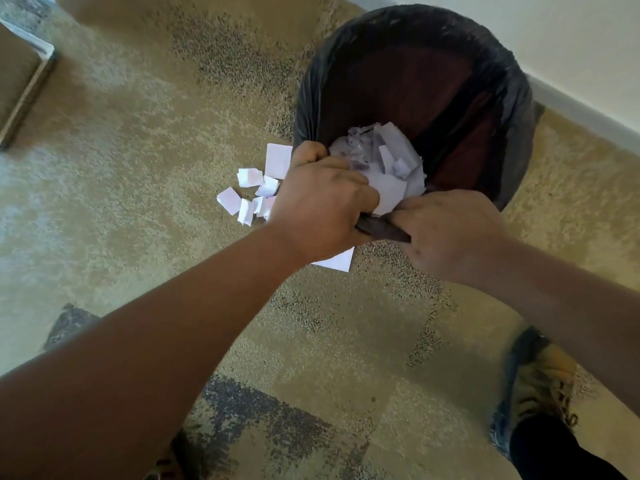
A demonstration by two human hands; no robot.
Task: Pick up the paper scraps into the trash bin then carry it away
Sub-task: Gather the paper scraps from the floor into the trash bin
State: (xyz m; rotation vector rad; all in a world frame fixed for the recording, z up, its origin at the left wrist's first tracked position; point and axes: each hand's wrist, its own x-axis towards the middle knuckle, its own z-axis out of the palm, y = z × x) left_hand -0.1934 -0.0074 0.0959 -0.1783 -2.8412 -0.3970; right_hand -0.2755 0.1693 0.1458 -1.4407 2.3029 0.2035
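Note:
A round trash bin [485,64] lined with a black bag stands on the carpet near the wall. White paper scraps [384,157] lie piled inside it. My left hand [322,202] grips the bin's near rim, fingers curled over the liner. My right hand [446,233] grips the same rim just to the right. Several loose paper scraps [249,192] lie on the carpet left of the bin. One larger paper sheet [337,261] pokes out from under my left wrist.
Beige patterned carpet [156,133] covers the floor. A white wall with baseboard [588,109] runs behind the bin at the right. A furniture corner [24,81] sits at the far left. My right shoe [533,382] stands at the lower right.

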